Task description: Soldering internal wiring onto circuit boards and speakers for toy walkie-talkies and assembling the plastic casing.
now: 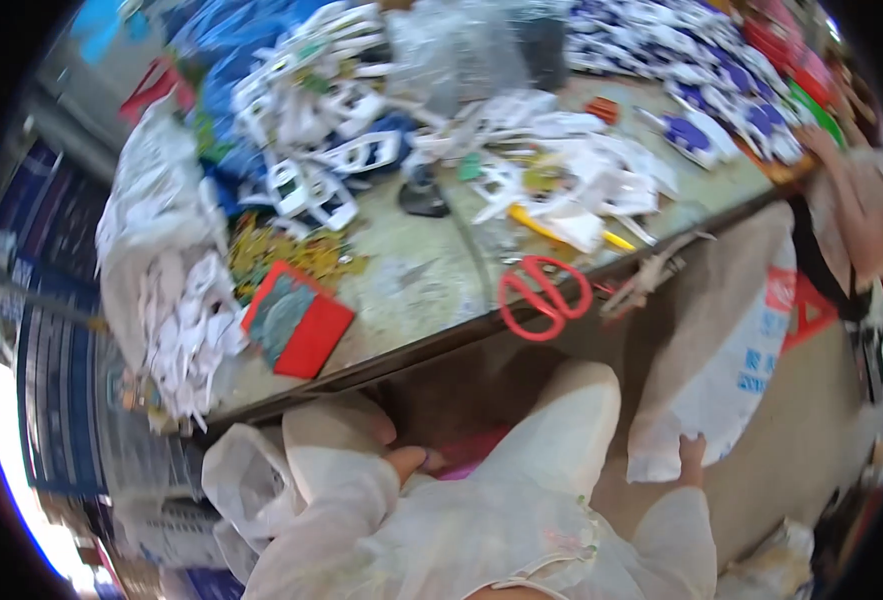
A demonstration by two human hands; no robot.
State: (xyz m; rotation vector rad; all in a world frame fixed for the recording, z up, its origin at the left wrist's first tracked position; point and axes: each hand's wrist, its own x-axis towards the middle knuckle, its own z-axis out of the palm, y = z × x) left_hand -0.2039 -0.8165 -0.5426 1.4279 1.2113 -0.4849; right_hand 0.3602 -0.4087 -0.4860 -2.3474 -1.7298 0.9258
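Note:
My right hand (692, 460) is closed on the lower corner of a white woven sack (701, 370) with red and blue print, which hangs beside the table's front edge. My left hand (413, 461) is low between my thighs, by my left knee. Its fingers are mostly hidden, and whether it holds anything does not show. Red-handled scissors (544, 298) lie at the table (401, 290) edge, handles jutting out over it. White plastic parts (581, 175) are heaped beyond them, with a yellow tool (546, 226) partly underneath.
More white parts (306, 190) and yellow-green scraps (281, 250) cover the table's left side, near a red and grey-green block (301, 320). A full white bag (166, 240) stands at the left edge. Purple-and-white pieces (681, 60) fill the far right; another person's arm (841, 180) is there.

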